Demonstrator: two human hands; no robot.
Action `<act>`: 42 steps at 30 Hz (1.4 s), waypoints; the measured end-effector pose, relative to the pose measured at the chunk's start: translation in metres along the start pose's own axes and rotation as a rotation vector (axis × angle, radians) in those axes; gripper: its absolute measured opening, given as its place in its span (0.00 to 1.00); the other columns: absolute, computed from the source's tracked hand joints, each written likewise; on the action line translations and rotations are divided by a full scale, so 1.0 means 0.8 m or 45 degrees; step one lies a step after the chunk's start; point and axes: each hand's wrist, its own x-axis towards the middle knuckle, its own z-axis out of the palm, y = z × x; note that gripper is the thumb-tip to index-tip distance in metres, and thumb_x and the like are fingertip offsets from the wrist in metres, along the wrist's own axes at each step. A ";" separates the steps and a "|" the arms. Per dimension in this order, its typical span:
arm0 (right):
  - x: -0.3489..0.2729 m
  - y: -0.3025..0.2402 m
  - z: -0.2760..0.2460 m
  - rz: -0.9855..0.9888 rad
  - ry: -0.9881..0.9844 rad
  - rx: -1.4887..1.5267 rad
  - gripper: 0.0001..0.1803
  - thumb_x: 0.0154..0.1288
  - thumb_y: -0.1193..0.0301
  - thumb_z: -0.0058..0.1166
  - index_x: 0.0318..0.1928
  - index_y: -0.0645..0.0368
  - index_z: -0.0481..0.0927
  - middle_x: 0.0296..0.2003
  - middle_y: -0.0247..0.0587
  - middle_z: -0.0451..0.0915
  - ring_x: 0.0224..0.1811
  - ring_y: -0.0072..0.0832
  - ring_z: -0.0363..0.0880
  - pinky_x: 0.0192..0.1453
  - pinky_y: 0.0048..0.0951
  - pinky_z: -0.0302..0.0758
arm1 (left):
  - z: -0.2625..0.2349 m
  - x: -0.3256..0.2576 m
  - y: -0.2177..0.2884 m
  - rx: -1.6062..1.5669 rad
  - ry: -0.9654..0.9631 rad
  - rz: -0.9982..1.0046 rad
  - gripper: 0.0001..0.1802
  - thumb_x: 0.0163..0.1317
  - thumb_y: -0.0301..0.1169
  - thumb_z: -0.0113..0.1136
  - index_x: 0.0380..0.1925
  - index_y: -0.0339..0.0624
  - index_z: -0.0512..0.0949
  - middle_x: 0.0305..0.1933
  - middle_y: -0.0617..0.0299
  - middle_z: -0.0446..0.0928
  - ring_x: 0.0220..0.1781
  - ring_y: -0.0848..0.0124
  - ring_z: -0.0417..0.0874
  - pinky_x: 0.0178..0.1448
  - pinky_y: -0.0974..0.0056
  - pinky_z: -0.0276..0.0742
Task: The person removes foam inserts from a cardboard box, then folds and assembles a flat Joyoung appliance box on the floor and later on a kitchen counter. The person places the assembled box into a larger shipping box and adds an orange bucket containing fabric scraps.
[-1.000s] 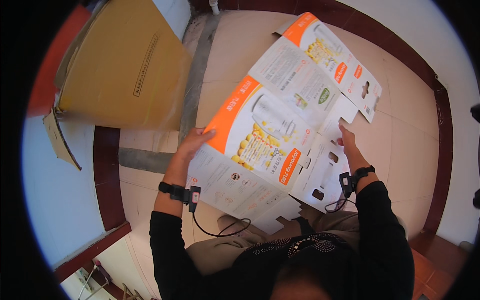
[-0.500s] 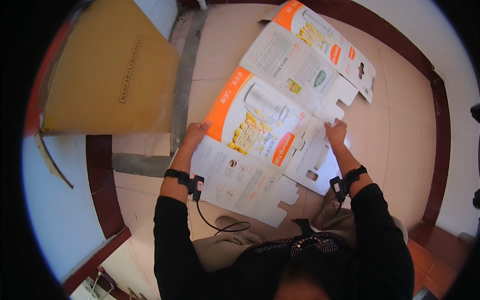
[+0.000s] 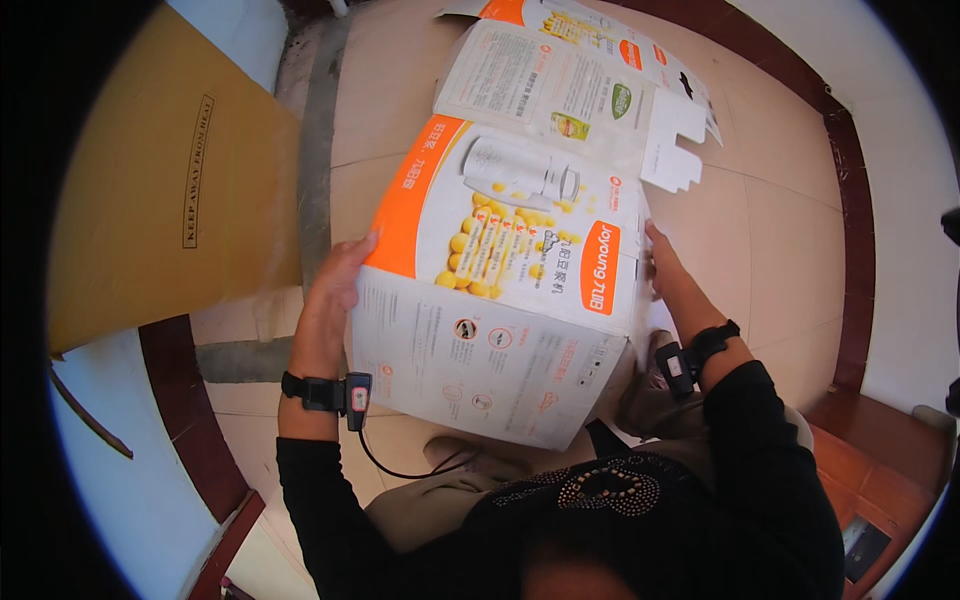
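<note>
An unfolded cardboard box [image 3: 500,225], white with orange bands and pictures of an appliance and yellow beans, is raised in front of me. My left hand [image 3: 343,272] grips its left edge at a crease, thumb near the orange band. At the opposite edge my right hand [image 3: 664,262] holds the box where the side flap folds down; its fingers are partly hidden. The nearest panel, with small printed drawings, slopes down toward my knees. Farther panels stretch away from me, and a notched white flap [image 3: 672,150] sticks out on the right.
A large brown carton [image 3: 170,190] stands at the left by a pale wall. Pinkish floor tiles [image 3: 770,240] lie under the box, edged by a dark red skirting [image 3: 848,180]. My shoes and knees are close below the box. A reddish-brown wooden piece [image 3: 860,460] is at the lower right.
The flattened box has been lifted closer to me. Its right side flap has folded down, and the near panel now bends at the crease. My left hand has shifted left.
</note>
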 end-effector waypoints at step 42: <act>-0.254 -0.146 0.096 -0.640 0.566 -0.292 0.40 0.54 0.50 0.56 0.58 0.67 0.66 0.51 0.59 0.70 0.54 0.49 0.71 0.59 0.42 0.67 | 0.018 0.025 0.258 1.133 0.590 0.217 0.32 0.63 0.55 0.46 0.25 0.32 0.76 0.25 0.54 0.77 0.27 0.65 0.77 0.34 0.60 0.72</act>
